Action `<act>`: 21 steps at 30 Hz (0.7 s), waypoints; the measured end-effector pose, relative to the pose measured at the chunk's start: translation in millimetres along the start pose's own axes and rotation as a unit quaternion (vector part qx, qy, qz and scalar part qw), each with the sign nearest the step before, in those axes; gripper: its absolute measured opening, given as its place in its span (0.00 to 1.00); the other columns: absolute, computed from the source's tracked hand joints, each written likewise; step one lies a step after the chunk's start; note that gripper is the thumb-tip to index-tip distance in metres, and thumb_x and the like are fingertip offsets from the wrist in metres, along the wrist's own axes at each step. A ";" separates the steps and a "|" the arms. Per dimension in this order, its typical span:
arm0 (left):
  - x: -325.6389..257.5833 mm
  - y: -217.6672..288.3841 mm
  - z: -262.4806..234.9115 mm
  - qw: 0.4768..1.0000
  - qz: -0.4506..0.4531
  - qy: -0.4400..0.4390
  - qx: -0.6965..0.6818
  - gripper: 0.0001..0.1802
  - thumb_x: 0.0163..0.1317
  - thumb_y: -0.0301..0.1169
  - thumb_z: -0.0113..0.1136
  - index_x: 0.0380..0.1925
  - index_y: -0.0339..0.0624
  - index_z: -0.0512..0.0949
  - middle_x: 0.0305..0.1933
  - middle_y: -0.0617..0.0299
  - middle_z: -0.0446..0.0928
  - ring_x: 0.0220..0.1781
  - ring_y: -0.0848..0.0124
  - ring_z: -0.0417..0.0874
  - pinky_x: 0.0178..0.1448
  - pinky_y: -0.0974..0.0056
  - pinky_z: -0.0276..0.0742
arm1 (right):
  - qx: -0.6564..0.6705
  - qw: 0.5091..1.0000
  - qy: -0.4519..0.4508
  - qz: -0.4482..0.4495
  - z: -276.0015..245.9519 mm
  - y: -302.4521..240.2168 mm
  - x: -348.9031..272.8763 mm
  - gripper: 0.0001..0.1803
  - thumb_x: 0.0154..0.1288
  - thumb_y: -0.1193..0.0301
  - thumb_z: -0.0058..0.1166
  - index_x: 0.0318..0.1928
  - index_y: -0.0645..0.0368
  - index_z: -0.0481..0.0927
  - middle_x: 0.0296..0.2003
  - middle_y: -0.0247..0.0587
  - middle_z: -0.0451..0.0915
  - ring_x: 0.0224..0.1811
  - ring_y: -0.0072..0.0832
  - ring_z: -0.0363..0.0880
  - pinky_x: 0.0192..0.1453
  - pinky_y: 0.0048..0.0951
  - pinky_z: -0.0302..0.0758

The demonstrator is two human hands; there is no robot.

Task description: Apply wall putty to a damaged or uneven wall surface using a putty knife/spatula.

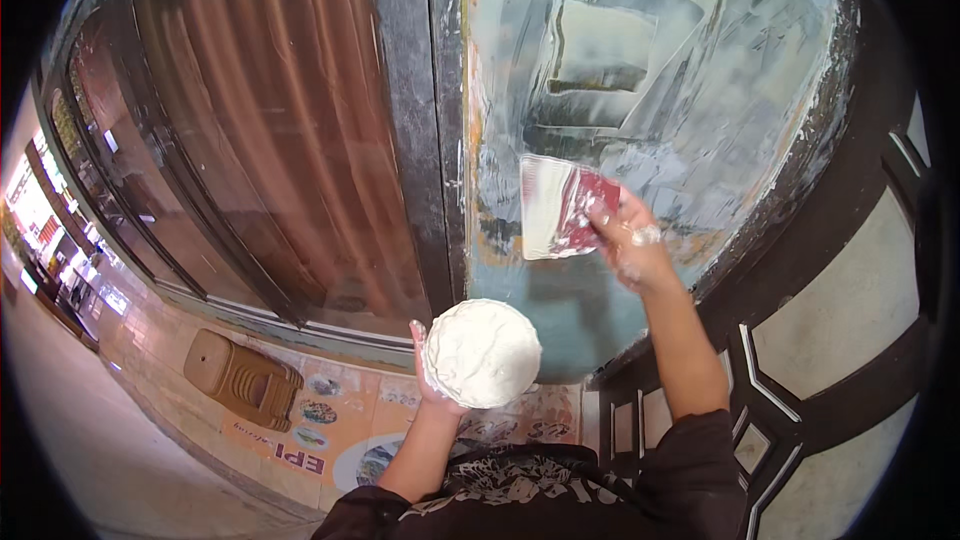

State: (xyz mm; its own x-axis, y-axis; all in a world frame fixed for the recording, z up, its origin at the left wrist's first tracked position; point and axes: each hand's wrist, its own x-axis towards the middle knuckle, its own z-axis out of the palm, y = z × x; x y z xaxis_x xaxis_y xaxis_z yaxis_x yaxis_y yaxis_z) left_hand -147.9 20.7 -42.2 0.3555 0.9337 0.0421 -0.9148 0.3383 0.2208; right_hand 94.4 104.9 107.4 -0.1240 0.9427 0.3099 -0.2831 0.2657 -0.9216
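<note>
Our left hand held the white tub, its grip around the underside with the thumb at the left edge and the fingers hidden beneath. Paste filled the tub. Up and right of the tub, our right hand had its grip closed on a red spreader, its left part coated white. Beyond the tub we faced a wall, streaked white and grey. Left of the tub we saw a brown curtain behind glass and a brown stool; below it, a printed sheet.
</note>
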 end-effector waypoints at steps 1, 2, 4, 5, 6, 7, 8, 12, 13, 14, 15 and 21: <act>0.6 -0.9 3.7 1.000 0.000 0.005 -0.002 0.52 0.63 0.74 0.32 0.71 0.41 0.60 0.73 0.45 0.62 0.72 0.42 0.65 0.72 0.35 0.60 | -0.037 0.999 -0.009 -0.039 3.1 12.0 -8.8 0.16 0.73 0.75 0.52 0.58 0.66 0.73 0.46 0.36 0.81 0.47 0.20 0.79 0.53 0.25 0.77; 1.3 -2.6 6.2 1.000 -0.015 -0.002 -0.004 0.52 0.63 0.73 0.31 0.71 0.41 0.60 0.73 0.45 0.62 0.71 0.42 0.65 0.72 0.35 0.60 | -0.036 0.999 -0.009 -0.034 7.8 20.5 -17.5 0.16 0.73 0.75 0.52 0.58 0.66 0.73 0.46 0.36 0.81 0.47 0.20 0.79 0.53 0.25 0.77; -0.4 -5.7 16.2 0.999 -0.043 -0.015 -0.002 0.52 0.63 0.73 0.31 0.71 0.40 0.59 0.73 0.45 0.62 0.71 0.43 0.66 0.72 0.37 0.61 | -0.129 0.985 -0.065 -0.095 14.2 33.8 -30.8 0.15 0.72 0.74 0.53 0.57 0.66 0.73 0.47 0.36 0.81 0.48 0.20 0.77 0.57 0.26 0.73; -0.1 -6.2 19.7 0.999 -0.044 -0.011 -0.002 0.52 0.63 0.73 0.31 0.71 0.40 0.59 0.73 0.45 0.62 0.71 0.43 0.66 0.72 0.37 0.61 | -0.128 0.986 -0.063 -0.091 14.4 37.1 -34.0 0.15 0.72 0.74 0.53 0.57 0.66 0.73 0.47 0.36 0.81 0.48 0.20 0.77 0.57 0.26 0.73; 0.2 -6.6 22.0 0.998 -0.058 -0.018 -0.015 0.52 0.63 0.73 0.31 0.71 0.40 0.59 0.73 0.45 0.62 0.71 0.44 0.65 0.72 0.37 0.61 | -0.111 0.987 -0.069 -0.091 14.6 39.9 -36.5 0.15 0.72 0.74 0.53 0.56 0.66 0.74 0.47 0.36 0.81 0.49 0.21 0.77 0.57 0.26 0.73; -0.4 -7.0 22.3 0.997 -0.072 -0.025 -0.028 0.53 0.63 0.74 0.31 0.71 0.40 0.59 0.73 0.45 0.61 0.71 0.44 0.65 0.72 0.37 0.60 | -0.095 0.988 -0.075 -0.092 14.8 42.4 -38.5 0.15 0.72 0.74 0.53 0.56 0.66 0.74 0.47 0.37 0.81 0.49 0.21 0.77 0.57 0.26 0.73; 0.2 -7.0 19.1 0.995 -0.095 -0.028 -0.009 0.53 0.63 0.74 0.30 0.71 0.40 0.59 0.73 0.45 0.61 0.71 0.45 0.65 0.72 0.37 0.60 | -0.099 0.989 -0.073 -0.085 13.2 44.9 -39.4 0.14 0.72 0.74 0.54 0.55 0.66 0.74 0.47 0.36 0.81 0.49 0.21 0.77 0.56 0.26 0.73; -1.9 -6.7 19.9 0.995 -0.094 -0.026 0.000 0.53 0.63 0.74 0.31 0.71 0.41 0.59 0.73 0.46 0.62 0.71 0.45 0.66 0.72 0.37 0.60 | -0.103 0.989 -0.077 -0.076 12.1 50.3 -42.7 0.14 0.72 0.75 0.54 0.55 0.66 0.74 0.46 0.36 0.81 0.48 0.21 0.77 0.56 0.25 0.73; -1.7 -6.0 18.2 0.994 -0.105 -0.029 -0.001 0.53 0.63 0.74 0.31 0.71 0.41 0.59 0.73 0.46 0.62 0.71 0.45 0.66 0.72 0.37 0.60 | -0.096 0.990 -0.083 -0.067 13.3 49.7 -43.5 0.14 0.72 0.75 0.54 0.55 0.65 0.74 0.46 0.36 0.81 0.48 0.21 0.77 0.56 0.25 0.73; -2.1 -5.3 17.2 0.993 -0.117 -0.031 -0.002 0.53 0.63 0.74 0.31 0.71 0.41 0.59 0.73 0.46 0.62 0.71 0.45 0.66 0.72 0.37 0.61 | -0.090 0.990 -0.090 -0.058 14.5 49.7 -44.2 0.14 0.72 0.75 0.54 0.55 0.65 0.74 0.46 0.36 0.81 0.48 0.20 0.77 0.55 0.25 0.73; -2.5 -5.0 16.9 0.993 -0.117 -0.030 -0.001 0.53 0.63 0.74 0.31 0.71 0.41 0.59 0.73 0.46 0.62 0.71 0.45 0.66 0.72 0.37 0.61 | -0.089 0.990 -0.090 -0.058 15.2 50.4 -44.4 0.14 0.72 0.75 0.54 0.55 0.65 0.74 0.46 0.36 0.81 0.48 0.20 0.77 0.55 0.25 0.73; -4.3 0.9 7.1 0.990 -0.100 -0.052 -0.087 0.52 0.63 0.74 0.30 0.71 0.43 0.60 0.72 0.47 0.63 0.70 0.45 0.67 0.71 0.36 0.61 | -0.139 0.981 -0.121 -0.056 18.2 54.8 -44.8 0.13 0.71 0.78 0.52 0.54 0.65 0.75 0.44 0.36 0.81 0.47 0.20 0.77 0.54 0.25 0.73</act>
State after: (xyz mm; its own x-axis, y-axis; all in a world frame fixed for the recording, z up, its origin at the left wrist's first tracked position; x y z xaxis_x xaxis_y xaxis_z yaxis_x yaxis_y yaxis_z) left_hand -148.9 16.1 -35.3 0.5420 0.8322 0.1170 -0.8403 0.5382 0.0644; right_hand 67.2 73.5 47.3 -0.3382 0.8379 0.4283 -0.0415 0.4414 -0.8963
